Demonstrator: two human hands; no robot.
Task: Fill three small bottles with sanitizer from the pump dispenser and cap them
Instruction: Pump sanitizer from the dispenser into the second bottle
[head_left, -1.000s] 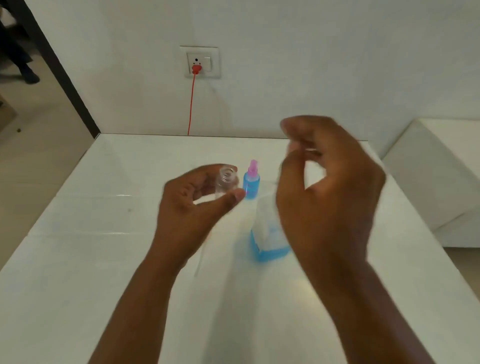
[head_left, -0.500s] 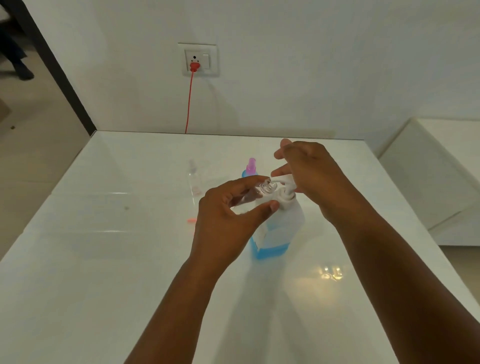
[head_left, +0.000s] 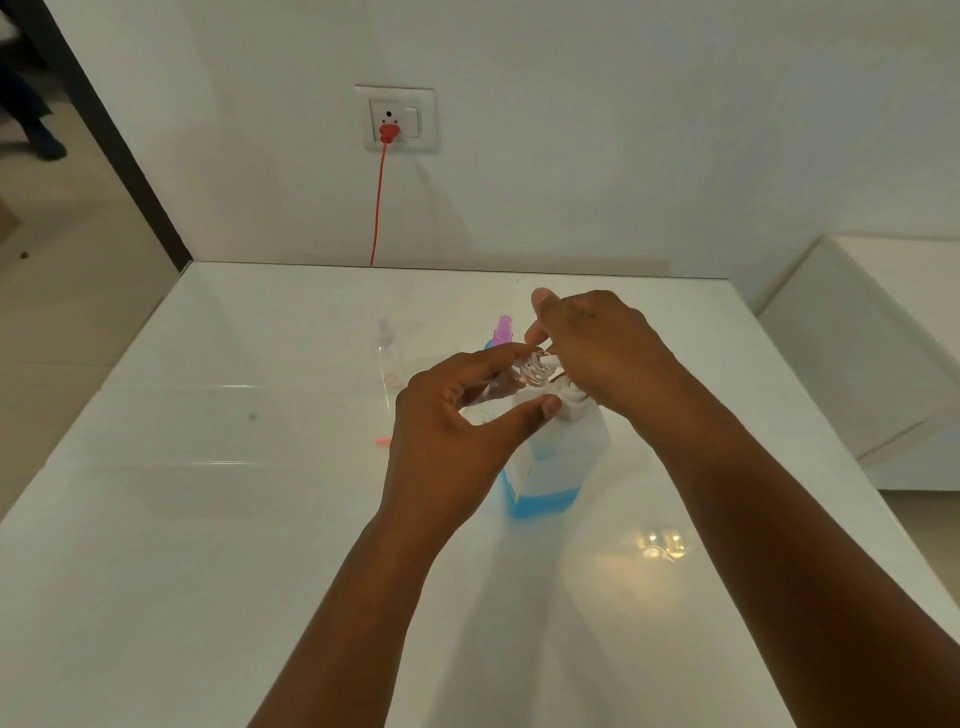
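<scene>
The left hand (head_left: 447, 431) pinches a clear bottle (head_left: 532, 370), mouth up, directly under the spout of the dispenser (head_left: 550, 462). The right hand (head_left: 597, 348) rests on the pump head, fingers curled over it. Next, judged: press down. The dispenser stands on a glossy white table (head_left: 208, 519) against a white wall.

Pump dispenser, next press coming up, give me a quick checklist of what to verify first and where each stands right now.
1. Small clear bottle gripped by left hand: ok.
2. Bottle mouth at the white nozzle: ok, exact alignment cannot tell.
3. Right hand on the pump head: ok.
4. Pump dispenser upright on the table: ok.
5. Sanitizer left: ok, blue liquid low at the bottom.
6. Cap for this bottle within reach: cannot tell.
</scene>
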